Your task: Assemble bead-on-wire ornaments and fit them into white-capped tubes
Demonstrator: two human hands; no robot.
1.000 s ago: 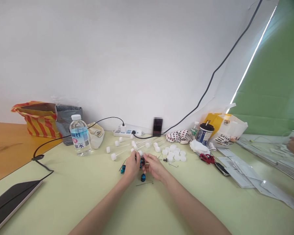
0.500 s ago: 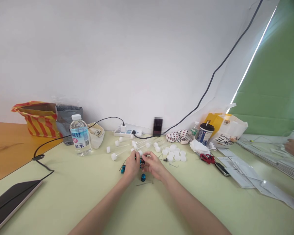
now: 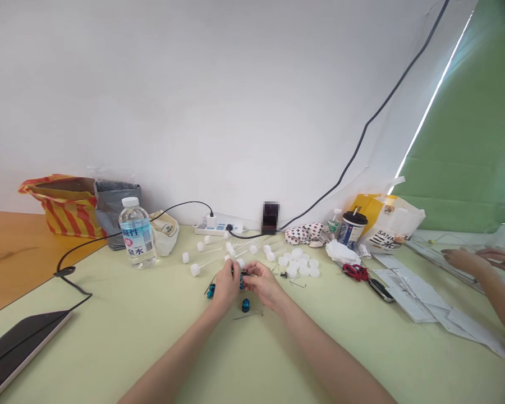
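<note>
The left hand (image 3: 227, 282) and right hand (image 3: 264, 285) pinch a small blue-and-black part (image 3: 241, 281) between their fingertips, over the pale green table (image 3: 172, 348). Its visible blue strip runs roughly away from the person; the fingers hide its ends, so which way it points cannot be told. Nearer, a domed blue piece (image 3: 246, 305) sits dome up beside a metal rod (image 3: 246, 316) lying nearly crosswise.
</note>
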